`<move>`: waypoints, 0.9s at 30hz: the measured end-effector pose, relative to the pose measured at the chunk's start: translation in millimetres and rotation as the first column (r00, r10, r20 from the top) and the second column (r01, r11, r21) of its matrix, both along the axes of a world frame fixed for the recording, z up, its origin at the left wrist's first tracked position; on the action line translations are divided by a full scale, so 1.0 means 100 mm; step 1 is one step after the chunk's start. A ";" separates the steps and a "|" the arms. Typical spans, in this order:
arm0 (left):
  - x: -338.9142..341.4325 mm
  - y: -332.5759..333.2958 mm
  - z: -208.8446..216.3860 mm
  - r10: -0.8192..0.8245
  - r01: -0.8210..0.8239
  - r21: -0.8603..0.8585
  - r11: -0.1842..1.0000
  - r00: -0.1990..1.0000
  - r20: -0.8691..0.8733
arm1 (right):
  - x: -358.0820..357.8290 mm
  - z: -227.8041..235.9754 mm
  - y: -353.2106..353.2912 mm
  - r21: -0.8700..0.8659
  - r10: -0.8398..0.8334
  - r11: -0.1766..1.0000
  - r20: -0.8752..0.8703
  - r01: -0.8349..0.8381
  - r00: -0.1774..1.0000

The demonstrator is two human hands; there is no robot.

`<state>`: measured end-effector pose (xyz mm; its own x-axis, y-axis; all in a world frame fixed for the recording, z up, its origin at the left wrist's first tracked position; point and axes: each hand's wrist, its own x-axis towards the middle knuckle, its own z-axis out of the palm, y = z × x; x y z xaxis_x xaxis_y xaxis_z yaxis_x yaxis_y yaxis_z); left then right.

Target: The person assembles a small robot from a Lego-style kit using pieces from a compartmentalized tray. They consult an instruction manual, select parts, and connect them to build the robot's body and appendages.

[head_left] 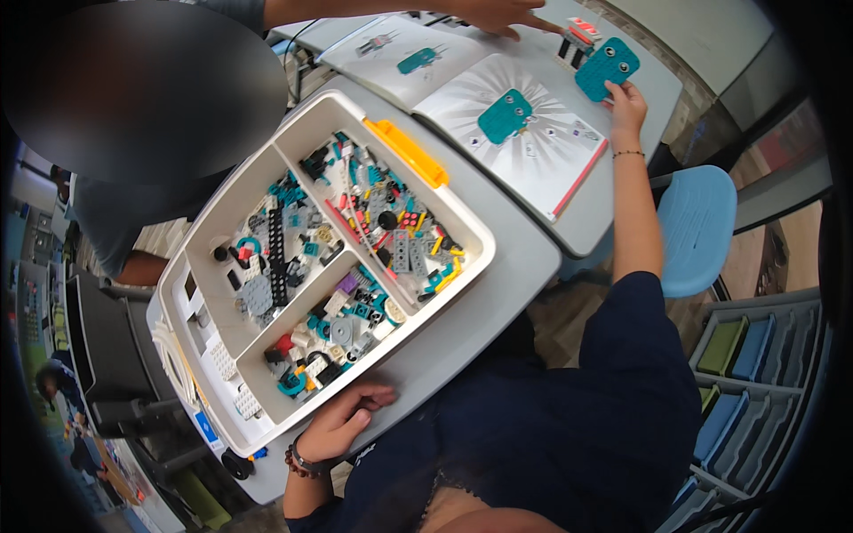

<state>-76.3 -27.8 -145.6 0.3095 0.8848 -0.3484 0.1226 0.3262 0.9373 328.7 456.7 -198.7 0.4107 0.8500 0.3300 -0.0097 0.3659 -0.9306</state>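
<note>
My right hand (627, 105) is raised over the far right of the table, its fingers closed on the lower edge of a teal brick-built panel (608, 69) with rounded corners and two round eyes. Right behind the panel stands a small brick model (576, 46) in white, black and orange-red. My left hand (348, 419) lies at the table's near edge, beside the front wall of the parts tray (484, 242). Its fingers are loosely extended and hold nothing. The open instruction book (555, 169) shows a picture of a similar teal panel.
The divided tray holds many loose building bricks (413, 253) and has a yellow latch (407, 153). A co-worker's hand (498, 16) reaches in at the top, a finger by the brick model. A blue chair (697, 231) and drawer racks (755, 382) stand at right. A black wheel (236, 464) lies near the tray.
</note>
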 end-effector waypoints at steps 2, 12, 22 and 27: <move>0.02 -0.01 0.04 0.020 -0.020 -0.035 0.999 1.000 -0.015 | 0.00 -0.03 0.04 0.019 -0.006 1.000 -0.035 0.007 0.999; 0.03 0.00 0.03 0.019 -0.019 -0.021 1.000 0.999 -0.029 | 0.06 0.07 -0.07 0.013 -0.104 0.994 -0.103 0.106 0.989; 0.03 -0.03 0.02 0.030 -0.030 -0.018 0.999 0.999 -0.024 | 0.11 0.07 -0.06 0.010 -0.116 0.993 -0.153 0.119 0.981; 0.04 -0.01 0.05 0.045 -0.046 -0.020 0.999 0.998 -0.051 | 0.14 0.06 -0.04 0.000 -0.117 0.993 -0.165 0.119 0.979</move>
